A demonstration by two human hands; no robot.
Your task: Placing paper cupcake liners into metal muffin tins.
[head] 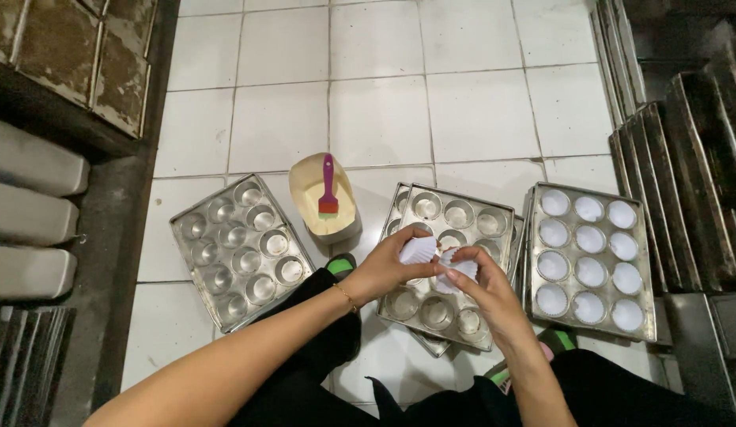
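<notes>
Both forearms reach out over dark trousers toward a muffin tray (431, 312) on the white tiled floor. Her left hand (384, 269) grips a small stack of white paper cups (418, 250), while the right hand (486, 289) pinches a single paper liner (460, 269) above the tray. Beside it sits a tray already lined (645, 269); an empty tray (186, 261) and a tub with a purple brush (328, 186) lie left

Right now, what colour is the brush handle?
Purple, seen in the head view: brush.

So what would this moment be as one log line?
left hand: holds paper cup stack | right hand: pulls paper cup | under hands: muffin tray
</notes>
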